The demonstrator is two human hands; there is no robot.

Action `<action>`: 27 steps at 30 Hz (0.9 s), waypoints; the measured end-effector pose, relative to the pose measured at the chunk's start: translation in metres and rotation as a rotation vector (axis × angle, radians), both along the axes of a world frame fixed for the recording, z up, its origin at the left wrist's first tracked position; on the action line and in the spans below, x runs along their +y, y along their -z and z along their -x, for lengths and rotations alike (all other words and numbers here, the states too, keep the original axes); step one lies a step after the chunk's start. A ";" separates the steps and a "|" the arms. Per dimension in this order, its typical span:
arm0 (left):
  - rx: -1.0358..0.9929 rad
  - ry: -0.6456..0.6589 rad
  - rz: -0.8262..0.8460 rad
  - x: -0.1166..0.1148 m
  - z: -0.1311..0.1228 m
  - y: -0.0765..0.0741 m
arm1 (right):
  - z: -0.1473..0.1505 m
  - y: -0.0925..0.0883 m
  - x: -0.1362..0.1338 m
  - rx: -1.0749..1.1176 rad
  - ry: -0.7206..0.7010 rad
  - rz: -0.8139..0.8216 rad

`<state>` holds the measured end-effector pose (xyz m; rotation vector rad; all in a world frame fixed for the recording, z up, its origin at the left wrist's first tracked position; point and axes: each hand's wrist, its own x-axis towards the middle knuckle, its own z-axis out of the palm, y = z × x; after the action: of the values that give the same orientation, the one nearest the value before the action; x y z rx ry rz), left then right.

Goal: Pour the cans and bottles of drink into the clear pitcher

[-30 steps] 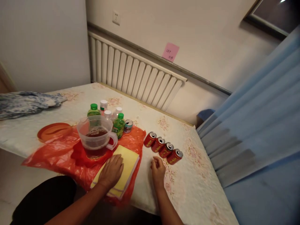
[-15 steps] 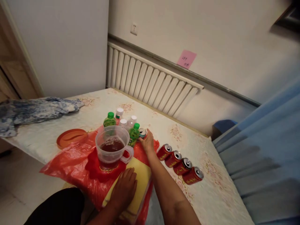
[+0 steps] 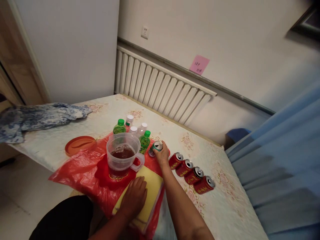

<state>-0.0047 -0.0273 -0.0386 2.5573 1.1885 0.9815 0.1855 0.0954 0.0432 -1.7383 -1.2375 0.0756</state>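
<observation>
My right hand is closed round a green-and-silver drink can whose opened top faces up. Under my left hand, which lies flat with fingers stretched out, is a folded yellow cloth. A clear plastic jug of dark reddish-brown liquid stands on a red scalloped dish left of the cloth. Beyond the jug are two green-capped bottles and several white-capped bottles. A red plastic bag is spread beneath the dish and cloth.
Several opened red cans stand in a row right of my right forearm. An orange lid lies at the left. Blue-white patterned fabric covers the far left corner. A radiator runs behind the table; a blue curtain hangs at right.
My right hand and the green can have come slightly right and nearer, away from the green-capped bottle. More of the can shows. My left hand stays on the yellow cloth; the view has shifted slightly.
</observation>
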 end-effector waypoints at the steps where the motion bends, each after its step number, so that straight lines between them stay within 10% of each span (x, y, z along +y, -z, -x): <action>1: -0.002 0.006 0.004 0.000 0.001 -0.002 | 0.000 -0.004 -0.014 0.004 -0.009 -0.007; 14: -0.205 0.128 0.360 0.003 0.012 -0.032 | 0.036 -0.026 -0.220 0.218 -0.065 -0.042; 27: -0.405 0.404 0.721 -0.054 0.045 -0.070 | 0.065 -0.044 -0.272 0.244 -0.259 0.026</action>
<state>-0.0501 -0.0813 0.0315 1.8108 0.6938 0.7406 0.1206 -0.1768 0.0874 -1.5296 -1.2754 0.4446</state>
